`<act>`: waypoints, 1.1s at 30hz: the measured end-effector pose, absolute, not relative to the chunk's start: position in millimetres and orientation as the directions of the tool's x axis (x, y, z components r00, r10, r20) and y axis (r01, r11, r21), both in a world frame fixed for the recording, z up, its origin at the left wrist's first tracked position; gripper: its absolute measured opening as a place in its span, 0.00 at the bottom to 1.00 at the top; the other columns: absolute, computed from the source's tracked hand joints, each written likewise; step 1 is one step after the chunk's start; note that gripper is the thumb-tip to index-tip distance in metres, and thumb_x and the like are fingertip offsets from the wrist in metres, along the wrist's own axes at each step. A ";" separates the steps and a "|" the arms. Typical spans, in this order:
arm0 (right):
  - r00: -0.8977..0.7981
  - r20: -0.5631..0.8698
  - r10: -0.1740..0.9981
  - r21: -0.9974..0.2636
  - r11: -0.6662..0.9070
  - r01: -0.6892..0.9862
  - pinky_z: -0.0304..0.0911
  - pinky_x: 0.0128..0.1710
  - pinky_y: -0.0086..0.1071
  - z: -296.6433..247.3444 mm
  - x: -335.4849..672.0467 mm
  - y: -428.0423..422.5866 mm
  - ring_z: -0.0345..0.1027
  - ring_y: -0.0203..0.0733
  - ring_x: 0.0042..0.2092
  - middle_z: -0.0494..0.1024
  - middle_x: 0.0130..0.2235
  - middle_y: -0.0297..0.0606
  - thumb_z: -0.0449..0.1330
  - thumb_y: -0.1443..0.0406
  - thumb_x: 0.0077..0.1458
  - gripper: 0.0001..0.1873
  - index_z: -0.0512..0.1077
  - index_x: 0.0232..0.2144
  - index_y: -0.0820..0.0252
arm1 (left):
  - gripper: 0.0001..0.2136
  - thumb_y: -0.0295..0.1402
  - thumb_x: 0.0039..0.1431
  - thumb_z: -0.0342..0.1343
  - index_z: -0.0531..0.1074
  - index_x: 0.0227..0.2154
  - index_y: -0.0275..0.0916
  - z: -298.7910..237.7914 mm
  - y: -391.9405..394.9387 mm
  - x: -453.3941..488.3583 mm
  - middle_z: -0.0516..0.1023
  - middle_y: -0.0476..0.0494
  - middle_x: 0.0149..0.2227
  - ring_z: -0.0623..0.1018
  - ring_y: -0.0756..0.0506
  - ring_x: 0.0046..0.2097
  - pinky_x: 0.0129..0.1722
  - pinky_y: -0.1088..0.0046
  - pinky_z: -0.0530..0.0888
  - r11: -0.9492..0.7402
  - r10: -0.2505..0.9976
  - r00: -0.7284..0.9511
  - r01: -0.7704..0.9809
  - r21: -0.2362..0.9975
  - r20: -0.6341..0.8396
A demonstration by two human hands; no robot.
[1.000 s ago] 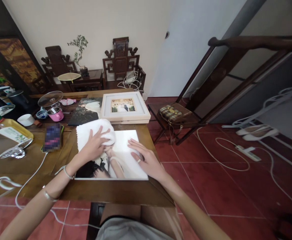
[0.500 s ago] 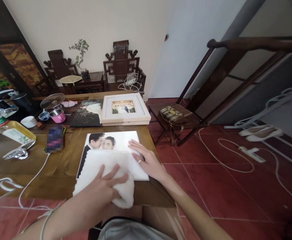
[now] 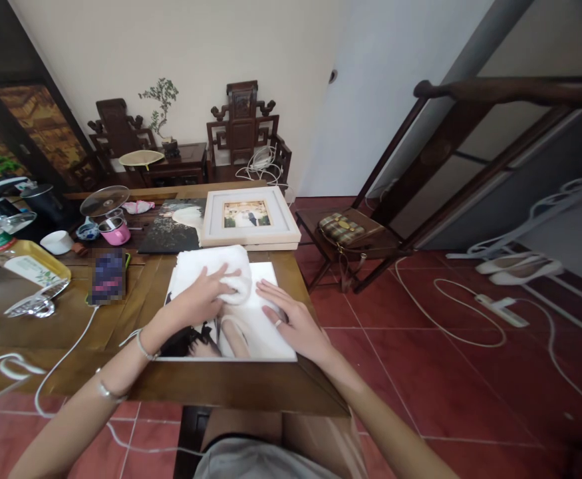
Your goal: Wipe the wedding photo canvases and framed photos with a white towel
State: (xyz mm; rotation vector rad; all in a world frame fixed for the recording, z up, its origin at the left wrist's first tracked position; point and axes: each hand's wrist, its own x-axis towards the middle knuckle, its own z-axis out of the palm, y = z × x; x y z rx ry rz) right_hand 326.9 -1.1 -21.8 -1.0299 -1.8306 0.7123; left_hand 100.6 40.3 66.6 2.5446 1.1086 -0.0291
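A white photo panel (image 3: 271,336) lies flat on the wooden table, printed with a picture of two people. My left hand (image 3: 201,297) grips a fluffy white cloth (image 3: 213,259), pressing it onto the panel's upper part with the fingers spread across it. The cloth hides the upper picture, while dark clothing and a pale arm show below it. My right hand (image 3: 293,322) rests open on the panel's right side, its fingertips flat on the white area, with a ring on one finger.
Behind the panel are a framed photo (image 3: 245,216) and a dark picture panel (image 3: 165,229). At left stand a phone (image 3: 108,278) on a white cable, an oil bottle (image 3: 31,259) and a pink cup (image 3: 115,231). A chair (image 3: 355,229) to the right holds a plaid bag (image 3: 341,228).
My left hand has moved the cloth away from me, from the panel's near edge to its far part. The lower picture now shows and the faces are covered. My right hand has stayed put.
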 end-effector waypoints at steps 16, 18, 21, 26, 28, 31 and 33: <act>-0.254 0.414 0.874 -0.798 0.483 0.361 0.55 0.63 0.53 -20.8 327.5 -1.1 0.61 0.50 0.62 0.71 0.58 0.44 0.55 0.63 0.61 0.19 0.74 0.53 0.55 | 0.19 0.16 0.45 0.51 0.78 0.39 0.37 50.6 -70.1 122.2 0.48 0.42 0.70 0.41 0.28 0.69 0.63 0.33 0.45 -0.682 0.694 0.704 0.709 0.178 -0.147; -0.258 0.412 0.874 -0.799 0.482 0.359 0.55 0.63 0.52 -20.6 327.7 -1.1 0.61 0.49 0.63 0.71 0.58 0.43 0.55 0.64 0.61 0.19 0.73 0.53 0.55 | 0.17 0.17 0.46 0.52 0.78 0.37 0.37 48.5 -85.3 121.2 0.47 0.42 0.70 0.41 0.26 0.69 0.62 0.32 0.44 -0.694 0.675 0.719 0.694 0.191 -0.164; -0.267 0.416 0.869 -0.795 0.491 0.357 0.55 0.63 0.51 -20.5 327.7 -1.1 0.60 0.48 0.63 0.71 0.59 0.42 0.55 0.65 0.60 0.20 0.72 0.54 0.54 | 0.22 0.16 0.46 0.50 0.78 0.41 0.40 53.6 -86.1 117.6 0.50 0.46 0.69 0.41 0.29 0.69 0.63 0.33 0.45 -0.683 0.663 0.730 0.681 0.264 -0.169; -0.245 0.411 0.878 -0.795 0.477 0.374 0.55 0.64 0.50 -19.4 328.4 -2.2 0.60 0.49 0.63 0.70 0.60 0.43 0.54 0.62 0.62 0.21 0.71 0.56 0.56 | 0.28 0.13 0.47 0.44 0.75 0.48 0.42 67.7 -40.3 117.2 0.52 0.46 0.69 0.44 0.35 0.70 0.64 0.37 0.46 -0.570 0.740 0.653 0.736 0.365 -0.161; -0.208 0.407 0.890 -0.809 0.456 0.370 0.56 0.63 0.49 -18.5 329.6 -2.9 0.61 0.49 0.62 0.69 0.60 0.43 0.53 0.60 0.63 0.22 0.69 0.57 0.56 | 0.27 0.14 0.50 0.44 0.73 0.50 0.40 67.4 -21.2 123.4 0.51 0.43 0.69 0.42 0.33 0.70 0.63 0.35 0.44 -0.529 0.786 0.597 0.784 0.326 -0.161; -0.146 0.373 0.916 -0.848 0.401 0.346 0.57 0.62 0.48 -17.3 331.3 -4.3 0.63 0.50 0.61 0.69 0.60 0.42 0.52 0.56 0.64 0.23 0.68 0.58 0.54 | 0.26 0.15 0.51 0.46 0.71 0.52 0.38 60.5 -11.5 139.0 0.50 0.38 0.69 0.41 0.27 0.69 0.61 0.30 0.44 -0.503 0.824 0.540 0.836 0.220 -0.172; -0.123 0.340 0.933 -0.878 0.361 0.314 0.55 0.63 0.48 -16.3 331.7 -5.6 0.61 0.50 0.62 0.68 0.61 0.40 0.51 0.53 0.64 0.24 0.67 0.59 0.52 | 0.22 0.17 0.53 0.48 0.73 0.50 0.35 53.8 -21.2 150.1 0.48 0.36 0.69 0.41 0.25 0.69 0.61 0.29 0.44 -0.540 0.813 0.560 0.827 0.156 -0.156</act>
